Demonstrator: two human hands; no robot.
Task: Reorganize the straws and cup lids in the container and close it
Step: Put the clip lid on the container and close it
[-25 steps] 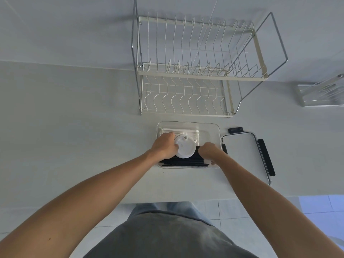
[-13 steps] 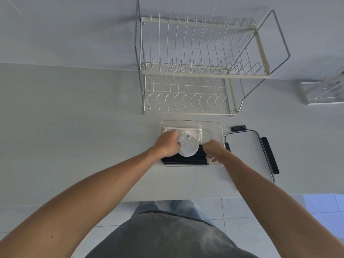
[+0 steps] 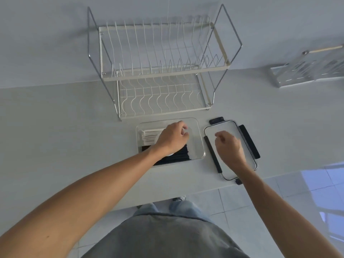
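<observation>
1. Your left hand reaches into the clear container on the counter, fingers curled loosely over its middle; whether they pinch anything you cannot tell from this angle.
2. Black straws lie bundled along the container's near side, partly under your left wrist.
3. White straws lie stacked along the far left part of the container, just beyond the black ones.
4. A sliver of a white cup lid shows under your left wrist, on top of the black straws.
5. The right end of the container is bare.
6. Your right hand hovers over the container's lid, fingers half curled and gripping nothing visible.
7. The lid lies flat on the counter just right of the container, its black clips folded outward along the edges.
8. A two-tier wire dish rack stands behind the container against the wall.
9. A second metal rack sits well apart at the far right.
10. The container stands open.
</observation>
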